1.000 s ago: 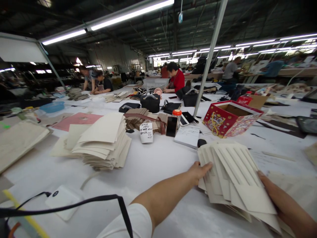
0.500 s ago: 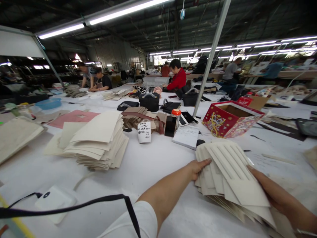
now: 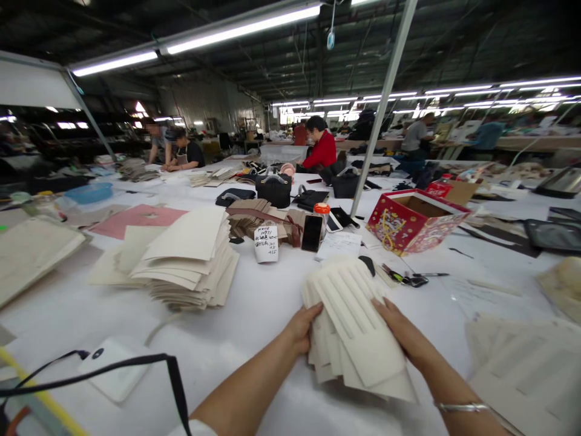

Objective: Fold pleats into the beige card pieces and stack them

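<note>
At near side of worktop (image 3: 267, 290): card stack (image 3: 367, 339) between left hand (image 3: 303, 330) and right hand (image 3: 400, 330), grip clamped on opposite edges. Even pressure both sides should stop stack fanning further.

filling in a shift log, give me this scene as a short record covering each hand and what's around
left hand: grips the left edge of the held stack
right hand: holds the stack's right edge
held stack: pale sheets, unevenly fanned, striped lengthwise on top
left of hands: pile of pale sheets; white device
beyond hands: handwritten card, dark phone, red patterned box
right of hands: more pale pieces on the white table
</note>
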`<act>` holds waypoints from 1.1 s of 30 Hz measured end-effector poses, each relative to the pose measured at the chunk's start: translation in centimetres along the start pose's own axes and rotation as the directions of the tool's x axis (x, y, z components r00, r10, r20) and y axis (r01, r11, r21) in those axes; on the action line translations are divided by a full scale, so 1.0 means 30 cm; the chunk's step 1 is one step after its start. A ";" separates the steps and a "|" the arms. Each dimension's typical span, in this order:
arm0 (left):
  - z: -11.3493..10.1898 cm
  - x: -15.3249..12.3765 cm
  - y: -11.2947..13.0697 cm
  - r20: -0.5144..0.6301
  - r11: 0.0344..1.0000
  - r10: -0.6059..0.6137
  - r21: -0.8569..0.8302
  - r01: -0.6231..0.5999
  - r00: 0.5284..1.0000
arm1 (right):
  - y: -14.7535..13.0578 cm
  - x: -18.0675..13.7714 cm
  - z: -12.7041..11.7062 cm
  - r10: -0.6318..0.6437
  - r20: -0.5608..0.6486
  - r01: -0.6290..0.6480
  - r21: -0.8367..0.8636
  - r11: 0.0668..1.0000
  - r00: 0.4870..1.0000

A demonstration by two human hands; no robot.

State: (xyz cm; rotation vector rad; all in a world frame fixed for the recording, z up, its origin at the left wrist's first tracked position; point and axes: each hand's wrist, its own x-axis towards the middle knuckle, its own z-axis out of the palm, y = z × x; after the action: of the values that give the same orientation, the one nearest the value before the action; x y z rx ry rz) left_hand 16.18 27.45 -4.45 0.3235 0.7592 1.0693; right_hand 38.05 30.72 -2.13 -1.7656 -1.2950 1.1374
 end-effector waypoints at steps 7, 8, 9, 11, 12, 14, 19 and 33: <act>-0.196 -0.258 0.209 -0.127 0.981 0.176 0.100 -0.164 0.976 | -0.159 -0.151 0.297 -0.004 0.087 0.006 -0.028 1.000 0.996; -0.209 -0.279 0.224 -0.150 0.981 0.180 0.103 -0.165 0.972 | -0.173 -0.168 0.318 -0.009 0.083 0.012 -0.031 0.999 0.996; -0.219 -0.296 0.234 -0.170 0.981 0.183 0.104 -0.167 0.968 | -0.184 -0.181 0.333 -0.016 0.084 0.019 -0.038 0.999 0.996; -0.226 -0.318 0.245 -0.197 0.977 0.202 0.107 -0.184 0.959 | -0.198 -0.199 0.346 -0.019 0.096 0.026 -0.071 0.997 0.995; -0.225 -0.325 0.247 -0.201 0.974 0.215 0.113 -0.196 0.956 | -0.201 -0.204 0.346 -0.018 0.099 0.027 -0.094 0.995 0.995; -0.219 -0.332 0.249 -0.202 0.965 0.248 0.140 -0.222 0.948 | -0.204 -0.207 0.341 -0.025 0.089 0.037 -0.135 0.990 0.996; -0.200 -0.335 0.265 -0.226 0.935 0.319 0.232 -0.267 0.920 | -0.199 -0.202 0.338 -0.081 0.054 0.092 -0.243 0.966 0.995; -0.095 -0.278 0.299 -0.076 0.783 0.504 0.460 -0.418 0.861 | -0.206 -0.196 0.292 -0.193 0.061 0.201 -0.395 0.896 0.979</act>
State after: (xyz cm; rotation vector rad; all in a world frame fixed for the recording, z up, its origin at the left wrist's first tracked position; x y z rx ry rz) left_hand 5.99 23.97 2.09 0.8301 1.1346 1.4086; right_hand 26.90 27.01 1.28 -1.8515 -1.7744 0.8165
